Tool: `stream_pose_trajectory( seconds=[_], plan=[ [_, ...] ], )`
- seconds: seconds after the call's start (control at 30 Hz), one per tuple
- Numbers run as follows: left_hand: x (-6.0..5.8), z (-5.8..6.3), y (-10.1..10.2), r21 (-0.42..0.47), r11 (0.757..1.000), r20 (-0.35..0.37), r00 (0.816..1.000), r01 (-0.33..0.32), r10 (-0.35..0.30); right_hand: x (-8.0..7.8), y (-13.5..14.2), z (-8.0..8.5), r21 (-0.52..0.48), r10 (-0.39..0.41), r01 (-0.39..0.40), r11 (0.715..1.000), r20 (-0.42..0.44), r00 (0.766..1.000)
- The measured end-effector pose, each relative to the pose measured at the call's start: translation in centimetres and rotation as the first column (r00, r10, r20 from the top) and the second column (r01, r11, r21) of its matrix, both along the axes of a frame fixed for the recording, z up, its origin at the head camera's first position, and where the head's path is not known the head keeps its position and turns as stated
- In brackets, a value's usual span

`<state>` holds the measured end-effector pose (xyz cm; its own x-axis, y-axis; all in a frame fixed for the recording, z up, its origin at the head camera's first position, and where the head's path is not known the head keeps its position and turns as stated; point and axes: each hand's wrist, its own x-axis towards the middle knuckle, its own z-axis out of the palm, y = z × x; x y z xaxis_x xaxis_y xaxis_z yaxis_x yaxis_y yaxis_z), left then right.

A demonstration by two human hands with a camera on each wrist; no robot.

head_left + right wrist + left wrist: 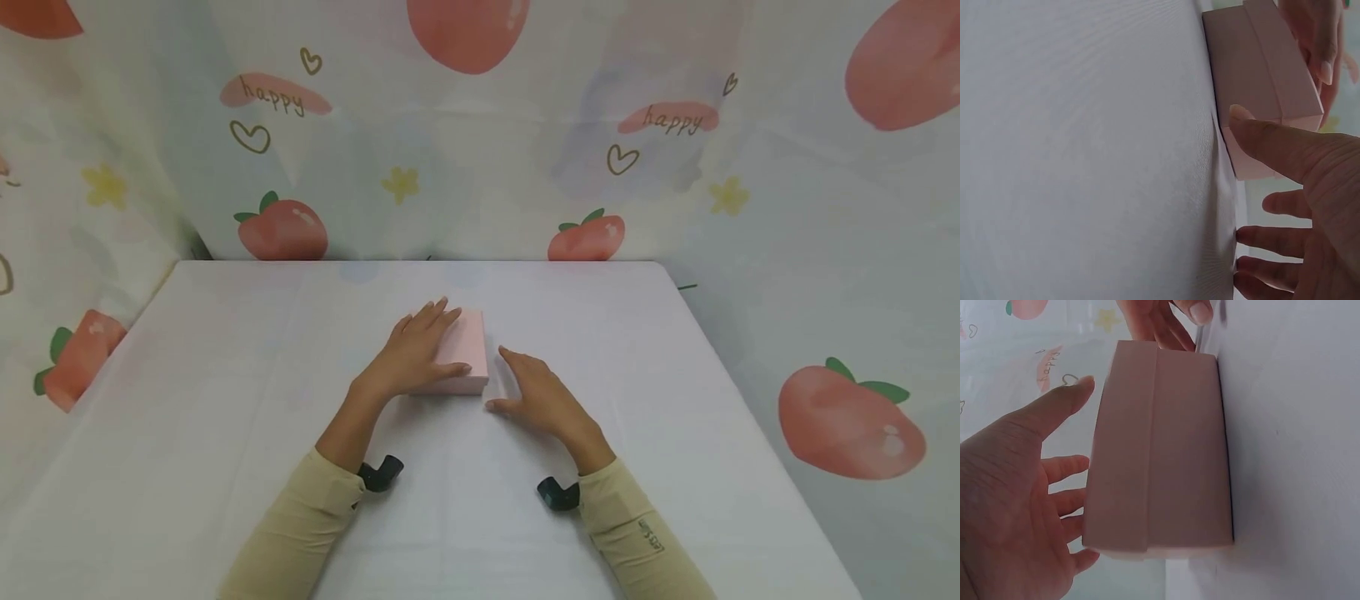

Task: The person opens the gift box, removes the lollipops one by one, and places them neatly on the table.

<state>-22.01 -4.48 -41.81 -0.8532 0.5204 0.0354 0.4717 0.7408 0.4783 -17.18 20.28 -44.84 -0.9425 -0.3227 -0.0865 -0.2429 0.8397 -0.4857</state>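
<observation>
A pink lidded box sits on the white table, its lid seam showing along the front side in the left wrist view. My left hand lies over the left part of its lid, fingers spread and fairly straight, thumb stretched toward the near right corner. In the left wrist view, that hand is along the lid side of the box. Just right of the box, my right hand is low by the table, fingers extended and thumb apart. The right wrist view shows its thumb overlapping the box corner.
The white-covered table stretches around the box, with its far edge behind it. A printed curtain with peaches and hearts hangs at the back and sides. Dark wrist cameras stick out from both sleeves.
</observation>
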Motion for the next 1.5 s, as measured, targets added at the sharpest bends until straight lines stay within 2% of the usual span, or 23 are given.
stream_pose_trajectory(
  seconds=[0.3, 0.53, 0.63, 0.9, 1.17, 1.33, 1.5],
  plan=[
    [-0.5, 0.0, 1.3, -0.046, 0.999, -0.001, 1.000, 0.017, -0.017, 0.2, -0.1, -0.1, 0.018, 0.020, -0.020, 1.000, -0.029, 0.999],
    [-0.9, 0.4, 1.4, -0.113, 0.991, 0.002, 0.997, 0.071, -0.071, 0.1, -0.3, -0.2, 0.021, 0.027, -0.026, 0.999, -0.017, 0.999],
    [-0.9, 0.5, 1.3, -0.155, 0.984, 0.017, 0.996, 0.087, -0.086, 0.1, -0.3, -0.2, 0.021, 0.040, -0.040, 0.999, -0.014, 0.999],
    [-1.3, 0.5, 1.8, -0.159, 0.981, 0.075, 0.992, 0.108, -0.098, 0.3, -0.2, -0.1, 0.040, 0.035, -0.034, 0.999, -0.018, 0.999],
    [-1.8, -0.1, 2.3, -0.191, 0.976, 0.035, 0.994, 0.106, -0.101, -0.2, 0.0, 0.2, 0.052, 0.042, -0.042, 0.998, -0.013, 0.999],
    [-1.9, -0.1, 2.1, -0.202, 0.975, 0.028, 0.995, 0.097, -0.093, -1.6, -0.1, 0.2, -0.003, 0.088, -0.088, 0.996, 0.027, 0.996],
    [-1.9, 0.0, 2.4, -0.165, 0.979, 0.016, 0.993, 0.116, -0.115, -3.3, 0.5, -0.5, -0.193, 0.114, -0.100, 0.976, 0.063, 0.991]
  ],
)
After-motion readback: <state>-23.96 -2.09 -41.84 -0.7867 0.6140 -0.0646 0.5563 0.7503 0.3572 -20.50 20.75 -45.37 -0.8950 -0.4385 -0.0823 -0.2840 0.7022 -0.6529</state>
